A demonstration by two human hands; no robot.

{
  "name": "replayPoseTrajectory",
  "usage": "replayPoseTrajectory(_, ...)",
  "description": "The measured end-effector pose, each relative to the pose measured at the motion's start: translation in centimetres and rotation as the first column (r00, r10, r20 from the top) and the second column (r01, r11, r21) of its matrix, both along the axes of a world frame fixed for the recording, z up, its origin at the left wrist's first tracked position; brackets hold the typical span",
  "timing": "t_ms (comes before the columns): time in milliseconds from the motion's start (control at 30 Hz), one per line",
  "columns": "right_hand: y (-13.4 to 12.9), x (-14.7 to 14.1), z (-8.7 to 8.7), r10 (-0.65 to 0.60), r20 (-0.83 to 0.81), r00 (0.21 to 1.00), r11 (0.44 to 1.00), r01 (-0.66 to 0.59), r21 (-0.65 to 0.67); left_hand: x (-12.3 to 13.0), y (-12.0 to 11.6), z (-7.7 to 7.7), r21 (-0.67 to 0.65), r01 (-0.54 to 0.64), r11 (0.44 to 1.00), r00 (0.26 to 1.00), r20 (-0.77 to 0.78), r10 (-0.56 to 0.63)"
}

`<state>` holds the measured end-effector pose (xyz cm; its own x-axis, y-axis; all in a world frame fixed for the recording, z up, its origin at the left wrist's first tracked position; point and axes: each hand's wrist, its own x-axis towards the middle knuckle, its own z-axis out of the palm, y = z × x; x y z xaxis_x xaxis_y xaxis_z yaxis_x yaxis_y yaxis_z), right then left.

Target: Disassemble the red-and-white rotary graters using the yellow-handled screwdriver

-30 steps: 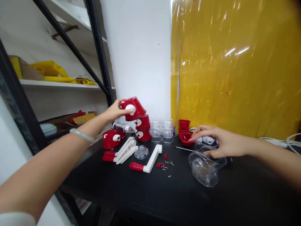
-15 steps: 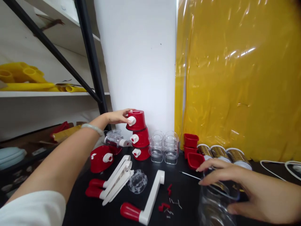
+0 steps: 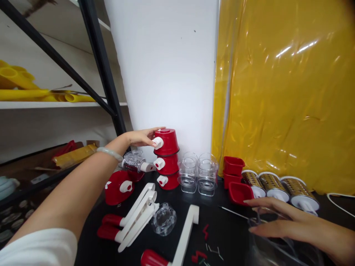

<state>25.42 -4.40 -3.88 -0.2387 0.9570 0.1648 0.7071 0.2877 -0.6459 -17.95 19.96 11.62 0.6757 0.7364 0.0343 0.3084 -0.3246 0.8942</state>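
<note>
My left hand (image 3: 142,137) grips the top red base (image 3: 168,141) of a stack, fingers over its upper side and thumb by its white knob (image 3: 158,142). Under it stand two similar red bases (image 3: 169,164) with white knobs. At the lower right, my right hand (image 3: 291,223) is curled round the rim of a clear plastic housing (image 3: 277,249), which the frame edge cuts off. Beyond that hand lie red trays (image 3: 240,193) and grater drums (image 3: 273,186). A screwdriver with a thin metal shaft (image 3: 234,212) lies just left of the right hand.
Clear plastic housings (image 3: 198,173) stand beside the stack. White crank handles with red grips (image 3: 138,214), a clear ring-shaped part (image 3: 164,218), small red pieces (image 3: 199,255) and metal pins (image 3: 215,251) lie on the black table. A black-framed shelf (image 3: 104,62) rises at the left.
The view has shifted slightly, so the table items sit a little differently in the frame. My left hand stays on the top red base; my right hand still holds the clear housing, now lower and further right.
</note>
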Motion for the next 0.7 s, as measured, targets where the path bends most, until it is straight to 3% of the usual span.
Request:
replayPoseTrajectory(267, -1.2, 0.6, 0.4, 0.162, 0.059, 0.985, 0.975, -0.169, 0.144, 0.3, -0.5, 0.0, -0.072, -0.049, 0.996, 0.996, 0.069, 0.054)
replayPoseTrajectory(700, -1.0, -0.1, 1.3, 0.107, 0.094, 0.99, 0.99, -0.115, 0.082, 0.6, -0.5, 0.3, -0.047, -0.127, 0.991, 0.987, 0.091, 0.131)
